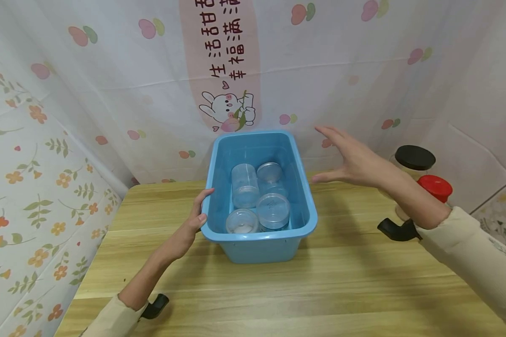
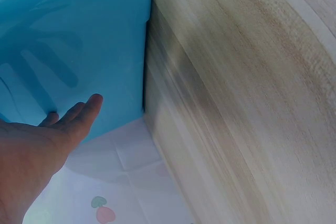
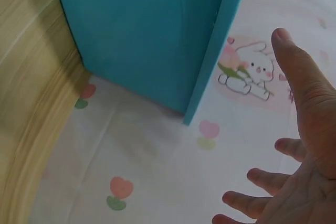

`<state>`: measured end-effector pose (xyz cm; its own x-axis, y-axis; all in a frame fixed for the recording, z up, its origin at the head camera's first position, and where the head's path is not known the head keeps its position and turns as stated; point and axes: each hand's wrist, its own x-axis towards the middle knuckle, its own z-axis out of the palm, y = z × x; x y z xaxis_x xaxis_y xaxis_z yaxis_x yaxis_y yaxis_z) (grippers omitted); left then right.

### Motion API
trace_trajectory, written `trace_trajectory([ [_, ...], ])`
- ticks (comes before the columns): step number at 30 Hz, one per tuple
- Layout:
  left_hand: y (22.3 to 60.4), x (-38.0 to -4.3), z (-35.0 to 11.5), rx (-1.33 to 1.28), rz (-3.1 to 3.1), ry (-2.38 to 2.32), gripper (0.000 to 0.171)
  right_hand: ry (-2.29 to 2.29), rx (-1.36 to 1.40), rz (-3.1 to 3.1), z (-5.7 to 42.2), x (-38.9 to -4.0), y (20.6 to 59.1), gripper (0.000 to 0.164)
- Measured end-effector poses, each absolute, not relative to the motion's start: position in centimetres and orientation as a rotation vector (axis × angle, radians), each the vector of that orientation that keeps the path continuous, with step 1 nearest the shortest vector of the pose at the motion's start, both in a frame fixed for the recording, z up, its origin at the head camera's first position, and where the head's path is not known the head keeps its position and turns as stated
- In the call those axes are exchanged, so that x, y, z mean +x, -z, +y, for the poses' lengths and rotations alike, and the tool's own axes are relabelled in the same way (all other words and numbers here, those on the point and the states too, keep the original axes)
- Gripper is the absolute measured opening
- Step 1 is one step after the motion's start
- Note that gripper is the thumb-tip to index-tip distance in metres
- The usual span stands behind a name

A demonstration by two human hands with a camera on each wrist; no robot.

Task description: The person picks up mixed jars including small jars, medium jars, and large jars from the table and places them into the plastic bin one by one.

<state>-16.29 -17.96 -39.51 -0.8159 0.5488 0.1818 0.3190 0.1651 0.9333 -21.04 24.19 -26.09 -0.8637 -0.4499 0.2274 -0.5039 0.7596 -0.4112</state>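
Tub [image 1: 259, 249] stands on woodgrain table [image 1: 286, 299] before printed curtain [image 1: 320, 79]

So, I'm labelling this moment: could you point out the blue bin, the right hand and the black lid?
Blue bin [image 1: 259, 252]: head view, outer wall nearest the camera.
Right hand [image 1: 356, 160]: head view, middle of the hand.
Black lid [image 1: 415, 157]: head view, top face.

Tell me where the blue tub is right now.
In the head view, the blue tub stands near the middle of the table's back edge, between the left hand at its left rim and the right hand.
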Motion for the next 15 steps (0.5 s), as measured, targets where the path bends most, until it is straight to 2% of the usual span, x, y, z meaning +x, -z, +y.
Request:
trace_trajectory([
  [15, 39.4, -16.1, -17.9, 0.832, 2.254, -1.698, 0.061, -1.04, 0.667, -2.808, 28.7, -20.3, 27.5, 0.102],
])
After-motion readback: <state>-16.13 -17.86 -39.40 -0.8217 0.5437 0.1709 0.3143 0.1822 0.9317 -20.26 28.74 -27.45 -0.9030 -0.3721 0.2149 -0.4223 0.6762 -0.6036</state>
